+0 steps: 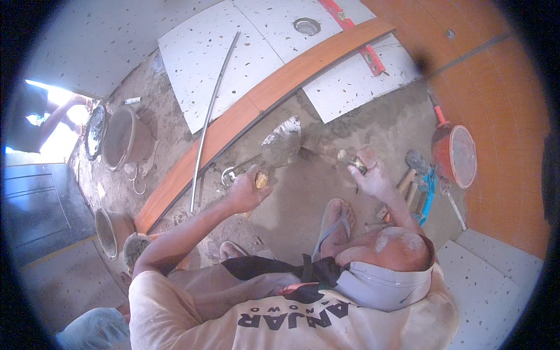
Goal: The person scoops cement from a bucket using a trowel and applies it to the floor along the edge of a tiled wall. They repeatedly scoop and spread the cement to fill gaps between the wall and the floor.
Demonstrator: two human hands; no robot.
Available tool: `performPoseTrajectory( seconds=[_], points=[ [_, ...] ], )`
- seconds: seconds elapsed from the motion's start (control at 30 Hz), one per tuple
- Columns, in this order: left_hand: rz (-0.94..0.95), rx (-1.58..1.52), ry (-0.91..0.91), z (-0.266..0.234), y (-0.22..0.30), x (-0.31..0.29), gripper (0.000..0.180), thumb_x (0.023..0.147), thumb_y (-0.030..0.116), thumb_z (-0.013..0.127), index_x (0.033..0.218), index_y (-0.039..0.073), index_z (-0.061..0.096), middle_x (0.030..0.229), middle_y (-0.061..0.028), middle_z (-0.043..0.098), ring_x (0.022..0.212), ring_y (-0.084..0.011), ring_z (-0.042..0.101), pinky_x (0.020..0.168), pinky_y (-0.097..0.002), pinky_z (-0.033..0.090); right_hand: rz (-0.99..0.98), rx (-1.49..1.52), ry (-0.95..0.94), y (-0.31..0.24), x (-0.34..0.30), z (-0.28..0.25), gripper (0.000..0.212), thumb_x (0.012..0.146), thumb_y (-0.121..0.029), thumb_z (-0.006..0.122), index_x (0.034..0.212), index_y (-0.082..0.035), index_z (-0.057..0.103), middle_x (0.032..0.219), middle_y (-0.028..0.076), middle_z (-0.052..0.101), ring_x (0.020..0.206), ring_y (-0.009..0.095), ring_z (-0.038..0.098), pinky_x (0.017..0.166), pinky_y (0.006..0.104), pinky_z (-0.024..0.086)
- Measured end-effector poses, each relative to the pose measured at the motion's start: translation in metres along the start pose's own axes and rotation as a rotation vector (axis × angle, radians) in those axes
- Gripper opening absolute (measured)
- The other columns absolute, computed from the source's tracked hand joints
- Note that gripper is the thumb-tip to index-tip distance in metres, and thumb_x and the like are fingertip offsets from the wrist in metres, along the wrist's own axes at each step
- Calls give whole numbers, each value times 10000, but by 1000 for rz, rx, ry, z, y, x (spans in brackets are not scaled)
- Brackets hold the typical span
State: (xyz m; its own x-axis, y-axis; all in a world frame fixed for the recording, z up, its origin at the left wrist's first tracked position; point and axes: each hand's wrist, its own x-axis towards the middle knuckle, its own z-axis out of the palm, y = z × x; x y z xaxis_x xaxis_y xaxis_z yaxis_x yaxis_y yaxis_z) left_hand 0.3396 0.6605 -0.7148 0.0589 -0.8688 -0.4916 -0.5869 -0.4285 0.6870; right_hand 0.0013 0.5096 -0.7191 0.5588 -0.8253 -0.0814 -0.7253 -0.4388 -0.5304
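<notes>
My left hand (246, 191) is closed round the yellowish handle of a trowel (283, 140). The trowel's flat metal blade shines against the wet grey mortar (303, 189). To the right, my right hand (373, 175) is closed on a tool with a short pale handle (357, 165). Its far end blends into the mortar, so its kind is unclear. A long orange-brown plank (251, 108) lies slantwise beyond both hands, partly over white speckled tiles (344, 96). My sandalled foot (335, 227) stands on the ground below the hands.
A thin metal bar (214, 116) crosses the plank, and a red spirit level (371, 60) passes under it. Buckets (121, 140) stand left, near another person's arm (58, 116). On the right are a red bucket (462, 156), a blue tool (427, 195) and a mallet (415, 160).
</notes>
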Motion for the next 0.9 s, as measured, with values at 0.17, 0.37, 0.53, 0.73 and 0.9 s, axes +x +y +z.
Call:
performPoseTrajectory(
  seconds=[0.17,0.37,0.53,0.73,0.9],
  points=[
    [46,37,-44,-4,-2,-4,434,798,250,698,1117,0,542,943,-265,659,939,-423,659,809,-490,510,-355,-47,139,25,41,-15,337,815,-131,723,1138,-91,635,1149,174,617,1023,382,618,853,448,519],
    [131,37,-92,-12,8,-13,357,779,215,709,1025,4,559,867,-210,631,839,-369,638,758,-458,496,-435,-180,-84,0,69,-46,281,747,-93,722,1023,-101,670,1008,116,602,928,331,624,802,432,523],
    [191,78,-105,-12,11,-19,372,757,178,681,1057,-11,567,908,-244,637,904,-429,634,794,-485,495,-487,-228,-252,-15,74,-41,281,765,-117,707,1044,-113,678,1017,110,600,943,331,618,800,430,527],
    [178,70,-97,-2,-3,-18,327,744,187,708,972,-6,575,829,-216,626,792,-377,632,726,-463,492,-546,-149,-225,-28,64,-7,306,716,-48,716,1009,-116,659,998,91,601,930,307,617,809,415,520],
    [54,83,-195,-2,-2,-20,310,741,188,711,952,0,581,811,-221,631,792,-393,638,728,-473,494,-529,-48,-252,-23,51,14,337,710,-27,714,1034,-102,663,1037,105,602,974,310,617,835,403,525]
  ],
)
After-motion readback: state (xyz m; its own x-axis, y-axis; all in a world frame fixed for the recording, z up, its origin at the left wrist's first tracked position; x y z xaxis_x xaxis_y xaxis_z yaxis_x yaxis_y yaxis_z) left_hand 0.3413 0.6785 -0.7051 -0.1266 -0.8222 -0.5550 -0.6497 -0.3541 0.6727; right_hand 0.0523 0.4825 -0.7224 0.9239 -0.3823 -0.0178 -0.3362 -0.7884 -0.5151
